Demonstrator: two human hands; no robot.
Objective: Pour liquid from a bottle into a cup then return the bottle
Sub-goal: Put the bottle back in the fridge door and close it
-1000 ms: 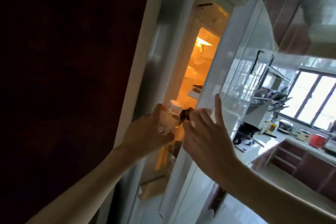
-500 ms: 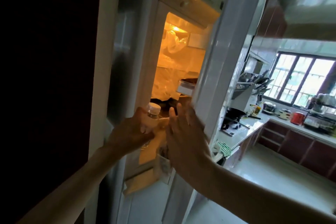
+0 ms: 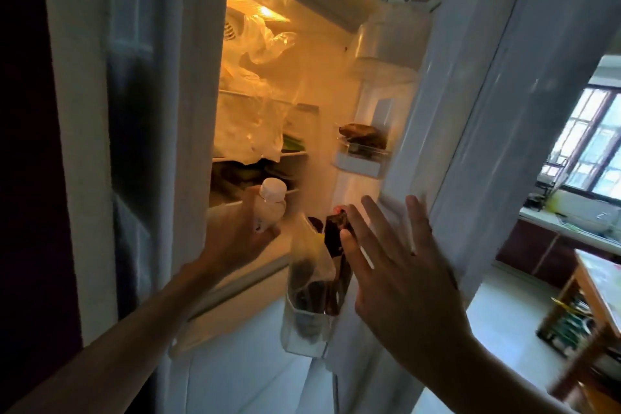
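A small clear bottle (image 3: 270, 203) with a white cap stands upright in my left hand (image 3: 235, 239), which is shut around its lower body at the mouth of the lit fridge. My right hand (image 3: 400, 279) is spread flat, fingers apart, against the inner edge of the open fridge door (image 3: 477, 131). No cup is in view.
Plastic bags (image 3: 255, 77) fill the fridge shelves. A door bin (image 3: 309, 323) holding dark packets sits between my hands, and a higher bin (image 3: 361, 158) holds food. A kitchen counter (image 3: 571, 228), window and wooden table (image 3: 598, 282) lie to the right.
The fridge door has swung wider, showing the shelves and door bins. My left hand has carried the bottle closer to the fridge opening. My right hand has slid along the door edge.
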